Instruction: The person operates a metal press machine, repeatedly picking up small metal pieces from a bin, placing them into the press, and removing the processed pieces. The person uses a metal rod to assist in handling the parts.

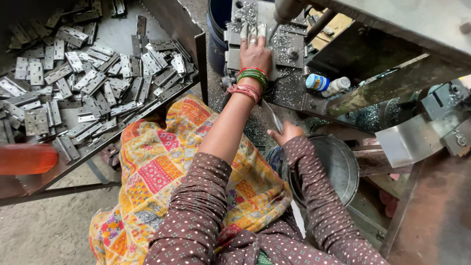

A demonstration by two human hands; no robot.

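My left hand (pixel 255 51) reaches forward and lies flat on a grey metal plate (pixel 284 46) on the machine's fixture. Its fingertips are wrapped in white, and green and red bangles sit at the wrist. It presses the plate down under the machine's round spindle (pixel 287 10). My right hand (pixel 287 132) is closer to me, closed around a thin metal lever (pixel 272 117) that slants up toward the machine. Patterned brown sleeves cover both arms.
A large metal tray (pixel 198 49) at the left holds several loose grey hinges (pixel 93 83). A blue bucket (pixel 216 29) stands behind it. A small white bottle with a blue cap (pixel 326 84) lies among metal shavings. A round metal pan (pixel 341 169) sits below the machine.
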